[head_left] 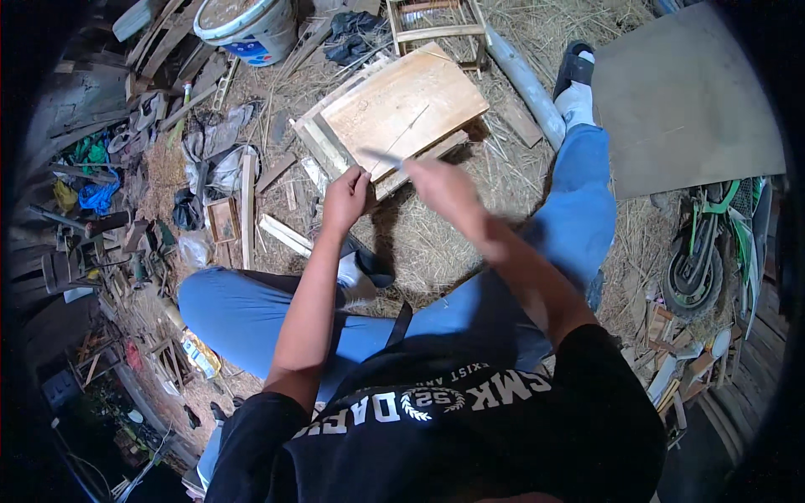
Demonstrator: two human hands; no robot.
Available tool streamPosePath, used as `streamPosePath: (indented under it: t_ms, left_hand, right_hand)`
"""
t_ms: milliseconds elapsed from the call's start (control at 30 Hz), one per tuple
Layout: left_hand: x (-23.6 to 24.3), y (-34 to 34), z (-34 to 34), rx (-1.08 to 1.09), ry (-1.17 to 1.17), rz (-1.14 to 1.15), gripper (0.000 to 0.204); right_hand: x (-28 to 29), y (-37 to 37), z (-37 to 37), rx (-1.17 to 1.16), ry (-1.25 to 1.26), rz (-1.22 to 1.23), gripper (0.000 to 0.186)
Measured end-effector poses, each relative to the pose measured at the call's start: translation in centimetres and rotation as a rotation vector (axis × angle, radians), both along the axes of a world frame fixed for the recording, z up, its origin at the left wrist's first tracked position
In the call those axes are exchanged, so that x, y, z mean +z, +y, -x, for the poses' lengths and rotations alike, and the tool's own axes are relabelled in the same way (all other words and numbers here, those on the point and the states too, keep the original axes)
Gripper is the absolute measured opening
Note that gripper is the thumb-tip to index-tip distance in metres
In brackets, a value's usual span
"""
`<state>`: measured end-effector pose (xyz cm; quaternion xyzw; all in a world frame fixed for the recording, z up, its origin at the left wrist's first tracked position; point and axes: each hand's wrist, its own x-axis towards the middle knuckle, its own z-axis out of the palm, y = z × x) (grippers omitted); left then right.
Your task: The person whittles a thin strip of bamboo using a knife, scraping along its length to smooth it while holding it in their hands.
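Note:
My left hand [345, 199] is closed, its thumb and fingers pinching the near end of what looks like a thin stick [411, 126]. That stick slants away to the right over a pale wooden board [411, 92]. Smeared by motion, my right hand [449, 191] is wrapped round a knife, its grey blade [381, 158] pointing left, just above the board's near edge. The knife's handle is hidden in the fist. Under the pale board lie more wooden pieces, with a narrow strip [327, 142] along its left side.
A white bucket [250, 38] stands at the far left, and a wooden frame [440, 33] lies beyond the board. A grey pipe [524, 80] and a large flat sheet [688, 101] are on the right, near a small green motorbike [704, 243]. Straw and wood scraps cover the ground.

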<state>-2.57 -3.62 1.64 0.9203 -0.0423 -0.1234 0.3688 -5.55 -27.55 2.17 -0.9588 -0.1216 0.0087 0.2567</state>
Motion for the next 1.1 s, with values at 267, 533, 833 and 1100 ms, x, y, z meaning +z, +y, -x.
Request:
streamPosePath:
  t_ms: [267, 533, 833, 1100]
  left_hand:
    - [1.4, -0.6, 0.2, -0.015, -0.044, -0.013, 0.026]
    - [0.8, -0.2, -0.5, -0.026, 0.006, 0.042, 0.032]
    - [-0.7, 0.8, -1.3, -0.036, 0.149, 0.177, 0.034]
    - [-1.0, 0.9, -1.4, -0.047, 0.167, 0.215, 0.033]
  right_hand:
    - [0.1, -8.2, -4.6, -0.485, -0.063, -0.186, 0.019]
    - [0.1, 0.5, -0.2, -0.038, 0.028, -0.208, 0.02]
    - [-1.4, -4.4, -2.3, -0.209, 0.015, -0.271, 0.022]
    - [-1.4, -1.4, -1.5, -0.051, 0.02, -0.061, 0.021]
